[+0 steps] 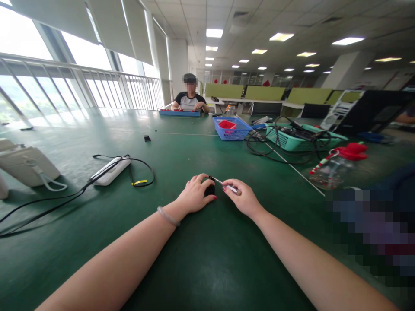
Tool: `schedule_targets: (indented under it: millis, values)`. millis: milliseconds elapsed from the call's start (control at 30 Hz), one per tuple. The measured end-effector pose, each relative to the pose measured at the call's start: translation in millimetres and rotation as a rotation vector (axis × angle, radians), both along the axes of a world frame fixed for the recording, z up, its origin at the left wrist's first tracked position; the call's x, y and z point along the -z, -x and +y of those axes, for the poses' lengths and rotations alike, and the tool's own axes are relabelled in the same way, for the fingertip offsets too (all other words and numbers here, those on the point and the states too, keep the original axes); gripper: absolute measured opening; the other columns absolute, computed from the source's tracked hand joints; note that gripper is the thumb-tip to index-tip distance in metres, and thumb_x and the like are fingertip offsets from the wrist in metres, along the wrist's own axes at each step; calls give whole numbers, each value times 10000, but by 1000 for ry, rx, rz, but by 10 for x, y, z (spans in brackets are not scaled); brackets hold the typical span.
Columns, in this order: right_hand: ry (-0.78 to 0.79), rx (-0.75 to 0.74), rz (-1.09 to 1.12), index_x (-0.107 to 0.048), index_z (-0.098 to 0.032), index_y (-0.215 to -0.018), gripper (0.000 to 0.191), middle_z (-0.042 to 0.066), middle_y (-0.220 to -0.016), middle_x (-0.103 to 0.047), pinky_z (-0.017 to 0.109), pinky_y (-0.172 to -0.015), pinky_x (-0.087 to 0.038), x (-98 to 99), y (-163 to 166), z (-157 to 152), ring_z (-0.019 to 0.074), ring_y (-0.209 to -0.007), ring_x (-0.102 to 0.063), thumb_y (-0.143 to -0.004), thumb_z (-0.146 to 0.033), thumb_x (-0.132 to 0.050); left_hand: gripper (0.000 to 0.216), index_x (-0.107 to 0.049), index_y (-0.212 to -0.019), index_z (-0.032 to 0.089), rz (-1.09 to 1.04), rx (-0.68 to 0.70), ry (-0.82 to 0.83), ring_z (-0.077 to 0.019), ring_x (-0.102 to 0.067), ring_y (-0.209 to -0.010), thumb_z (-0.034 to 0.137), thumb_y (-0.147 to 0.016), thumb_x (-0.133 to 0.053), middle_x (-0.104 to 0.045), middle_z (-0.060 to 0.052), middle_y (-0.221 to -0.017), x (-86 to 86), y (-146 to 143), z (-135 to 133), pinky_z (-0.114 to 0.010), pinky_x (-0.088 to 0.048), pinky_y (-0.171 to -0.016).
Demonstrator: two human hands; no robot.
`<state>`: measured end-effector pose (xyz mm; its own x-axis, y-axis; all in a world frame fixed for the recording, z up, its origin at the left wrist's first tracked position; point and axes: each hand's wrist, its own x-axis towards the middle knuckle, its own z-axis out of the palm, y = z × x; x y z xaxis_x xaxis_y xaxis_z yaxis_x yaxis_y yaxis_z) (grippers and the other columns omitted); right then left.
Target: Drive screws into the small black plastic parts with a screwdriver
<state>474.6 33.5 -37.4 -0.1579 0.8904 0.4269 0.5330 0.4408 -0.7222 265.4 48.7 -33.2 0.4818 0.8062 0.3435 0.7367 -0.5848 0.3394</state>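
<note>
So, white case (30, 164): it is sitting far left and taking up some room there.
Black cord (84, 187): it is running over a white box (112, 171); if the left arm (129, 263) goes too wide, it could be catching the cord and dragging the box.
Left gap: bare counter (168, 168) is lying to the right of the cord loop, giving good room.
Left hand (196, 193): it is grasping a small black thing (210, 188), which is sitting mostly under the fingers; being so little, it could be twisting away if the hold is loose.
Screwdriver (232, 189): its tip is pointing close by those fingers, maybe touching the black thing, I cannot tell; a hard or crooked push could be making it slip and poke a finger.
Right hand (241, 196): it is gripping the handle, and bare counter is lying beyond it; the near edge is staying out of view.
Blue basket (231, 134): it is standing farther back, well apart.
Green basket (285, 142): black cables (296, 129) are spilling out, and a long reach could be snagging them.
Red-topped bottle (330, 172): it is standing far right; a wide arm swing could be tipping it.
</note>
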Motion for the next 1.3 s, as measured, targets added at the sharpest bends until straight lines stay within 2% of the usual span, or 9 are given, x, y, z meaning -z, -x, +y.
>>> schedule_targets:
  millis: [133, 267, 367, 433, 600, 833, 1000, 1133, 1300]
  values:
    - [30, 0, 10, -683, -220, -937, 191, 44, -945, -672, 309, -755, -475, -16, -20, -8, 190, -829, -619, -842, -358, -593, 261, -585, -1069, 247, -8, -92, 7, -275, -490, -1174, 302, -815, -572, -513, -73, -1281, 21, 23, 25, -459, -410, -1023]
    - [70, -1, 44, -689, -213, -923, 188, 42, -927, -678, 306, -740, -472, -40, -22, -28, 188, -816, -620, -831, -354, -604, 417, -532, -1168, 247, -54, -211, 45, -285, -483, -1204, 221, -753, -560, -547, -75, -1268, 24, 94, 108, -464, -412, -1017]
    - [111, -35, 113, -691, -205, -906, 191, 40, -908, -681, 296, -734, -474, -53, -18, -36, 187, -825, -624, -824, -359, -612, 583, -422, -1350, 289, -65, -156, 46, -293, -403, -1308, 313, -788, -571, -497, -60, -1387, 14, 107, 154, -499, -343, -1078]
    - [138, -64, 167, -690, -196, -888, 196, 35, -851, -680, 280, -689, -472, -57, -29, -31, 172, -768, -620, -820, -364, -616, 600, -409, -1384, 310, -39, -80, 42, -293, -401, -1316, 397, -813, -571, -514, -50, -1390, 11, 93, 163, -511, -315, -1094]
    - [63, 23, 395, -669, -172, -811, 228, 17, -675, -636, 241, -528, -427, -65, -122, 14, 124, -565, -556, -850, -370, -564, 365, -602, -1208, 292, 0, 52, 56, -256, -544, -1160, 390, -861, -543, -667, -30, -1186, 15, 60, 128, -433, -402, -1032]
    - [51, 146, 587, -646, -164, -760, 214, -1, -604, -593, 208, -418, -345, -44, -212, 86, 98, -472, -493, -825, -354, -572, 267, -648, -1064, 249, -64, 10, 119, -245, -587, -1051, 339, -815, -616, -675, -47, -1066, -31, 155, -71, -394, -471, -951]
    - [27, 82, 497, -647, -167, -781, 226, 2, -625, -595, 221, -450, -371, -62, -159, 16, 105, -496, -506, -848, -363, -558, 270, -633, -1067, 258, -40, -1, 157, -238, -581, -1066, 371, -824, -596, -659, -48, -1094, -54, 669, -434, -388, -470, -961]
    - [29, 44, 418, -649, -169, -790, 256, 10, -643, -596, 242, -485, -407, -108, -130, -58, 118, -521, -519, -863, -390, -542, 352, -636, -1103, 269, 0, -148, 187, -252, -580, -1095, 469, -827, -546, -657, -53, -1135, -69, 1407, -632, -392, -453, -989]
    - [32, 59, 404, -650, -169, -785, 276, 13, -635, -594, 246, -474, -403, -108, -133, -54, 122, -513, -514, -846, -419, -551, 549, -594, -1223, 211, 29, -415, 229, -300, -584, -1083, 539, -789, -520, -673, -99, -1140, -190, 2270, -635, -413, -455, -955]
